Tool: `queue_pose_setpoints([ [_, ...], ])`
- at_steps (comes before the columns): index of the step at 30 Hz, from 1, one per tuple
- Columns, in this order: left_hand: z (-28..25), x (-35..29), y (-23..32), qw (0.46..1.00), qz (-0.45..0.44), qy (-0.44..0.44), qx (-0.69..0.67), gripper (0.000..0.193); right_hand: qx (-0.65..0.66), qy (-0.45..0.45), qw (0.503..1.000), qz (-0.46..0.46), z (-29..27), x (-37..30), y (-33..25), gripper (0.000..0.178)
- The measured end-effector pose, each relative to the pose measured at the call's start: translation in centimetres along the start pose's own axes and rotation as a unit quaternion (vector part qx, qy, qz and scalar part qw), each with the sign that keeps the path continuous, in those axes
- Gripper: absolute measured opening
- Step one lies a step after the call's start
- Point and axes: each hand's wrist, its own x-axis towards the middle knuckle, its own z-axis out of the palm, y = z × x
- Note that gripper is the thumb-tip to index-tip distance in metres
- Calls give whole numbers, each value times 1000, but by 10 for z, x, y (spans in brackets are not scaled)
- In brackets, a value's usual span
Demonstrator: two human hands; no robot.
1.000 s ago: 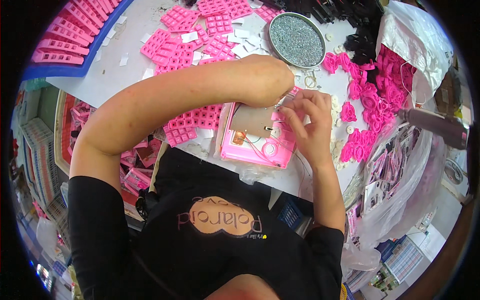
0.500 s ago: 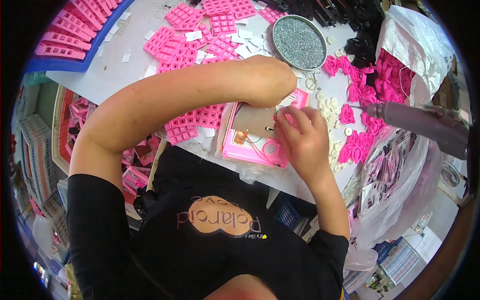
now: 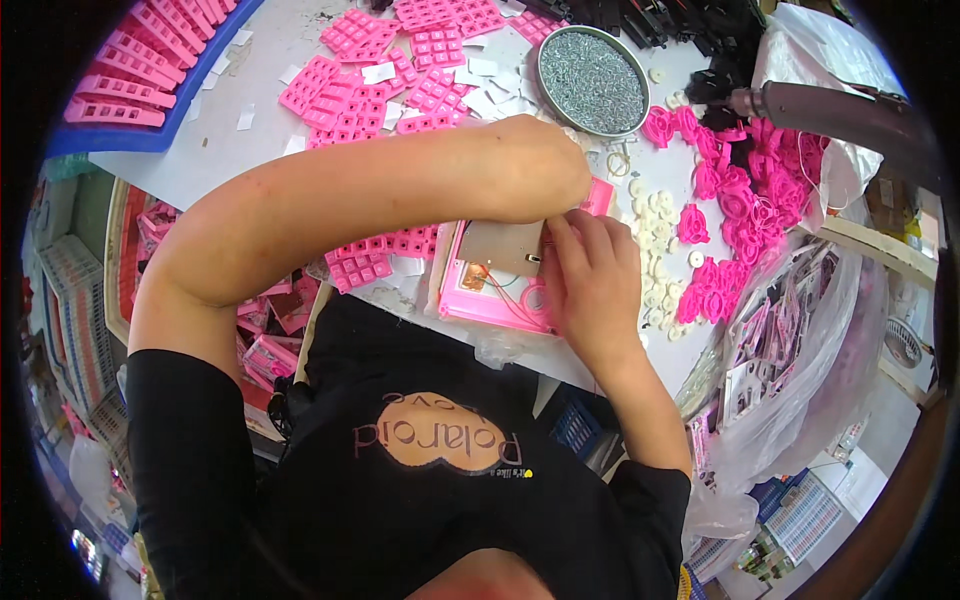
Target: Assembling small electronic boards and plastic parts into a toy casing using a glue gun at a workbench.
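The pink case (image 3: 488, 310) lies on the table (image 3: 228, 152), board (image 3: 497, 247) up; the right hand (image 3: 600, 275) has bent fingers at the case's right part; the left hand (image 3: 545, 172) is over its far part, fingers hidden; whether either grips, one cannot tell; white discs (image 3: 655, 232) lie to the right; farther stands a round dish (image 3: 600, 134).

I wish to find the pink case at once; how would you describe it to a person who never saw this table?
On the white table, look at the edge nearest the black shirt. There, the pink case lies partly covered by the left hand and the right hand. Unlike the pink keypads to its left, it holds a grey-brown board and thin red wires.
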Motion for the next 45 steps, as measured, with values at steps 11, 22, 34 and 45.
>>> queue_pose_setpoints([
  [11, -15, -47, -48, 898, -213, 343, -175, 28, 178, -2, 984, 29, -19, 1, 25, 32],
  [22, 27, -56, -5, 888, -58, 383, -249, 16, 223, 78, 971, 21, -5, 58, 32, 18],
  [34, 30, -67, 16, 889, -117, 382, -222, 11, 165, 181, 969, -21, 4, 43, 10, 17],
  [45, 47, -62, 10, 865, 10, 487, -122, 17, 175, 111, 978, -15, -6, 29, 16, 46],
])
